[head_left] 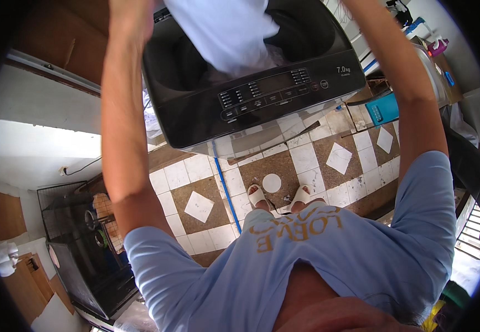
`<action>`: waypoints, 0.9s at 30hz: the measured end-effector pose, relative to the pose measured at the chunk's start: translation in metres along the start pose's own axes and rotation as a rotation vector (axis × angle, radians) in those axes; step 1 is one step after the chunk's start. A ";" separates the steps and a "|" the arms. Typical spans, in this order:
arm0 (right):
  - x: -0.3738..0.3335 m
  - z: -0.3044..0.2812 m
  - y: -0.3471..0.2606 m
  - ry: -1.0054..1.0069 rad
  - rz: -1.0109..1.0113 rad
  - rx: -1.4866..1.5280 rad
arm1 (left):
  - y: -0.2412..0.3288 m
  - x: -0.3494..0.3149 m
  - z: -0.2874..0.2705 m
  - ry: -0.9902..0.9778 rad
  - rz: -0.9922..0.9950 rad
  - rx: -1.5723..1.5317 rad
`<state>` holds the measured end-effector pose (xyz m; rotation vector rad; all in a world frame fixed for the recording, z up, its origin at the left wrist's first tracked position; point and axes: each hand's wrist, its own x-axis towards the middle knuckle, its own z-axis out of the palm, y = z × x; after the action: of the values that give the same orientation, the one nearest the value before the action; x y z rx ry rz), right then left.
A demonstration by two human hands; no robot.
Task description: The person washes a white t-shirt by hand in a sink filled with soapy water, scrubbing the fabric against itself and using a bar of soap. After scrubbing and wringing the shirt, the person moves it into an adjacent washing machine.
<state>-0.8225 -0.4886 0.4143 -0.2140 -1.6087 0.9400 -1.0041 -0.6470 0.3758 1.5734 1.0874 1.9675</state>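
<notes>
A white cloth [223, 33] hangs down into the open tub of a black top-loading washing machine [195, 116]. Its upper end runs out past the top edge of the head view, so what holds it up is hidden. My left arm reaches up along the machine's left side. Only the back part of my left hand [132, 15] shows at the top edge, left of the cloth, with its fingers out of sight. My right forearm stretches up past the machine's right side, and my right hand lies beyond the frame.
A blue hose [226, 191] runs across the tiled floor between the machine and my sandalled feet. A teal box-like item [382, 109] is to the machine's right, with a purple bottle [438, 47] farther back. A dark wire rack [63, 205] stands at left.
</notes>
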 end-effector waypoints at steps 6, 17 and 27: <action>-0.117 -0.043 0.058 -1.035 0.348 -0.807 | -0.037 -0.127 -0.046 -0.200 -0.322 0.938; -0.411 -0.309 -0.051 -0.425 1.095 0.047 | -0.050 -0.212 0.123 0.059 0.175 1.362; -0.701 -0.479 -0.183 0.401 1.795 -0.303 | -0.067 -0.212 0.144 0.279 0.020 1.467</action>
<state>-0.1324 -0.8176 0.0024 -2.1186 -0.8391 1.7031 -0.8178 -0.7107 0.1991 1.7804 3.0061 1.2811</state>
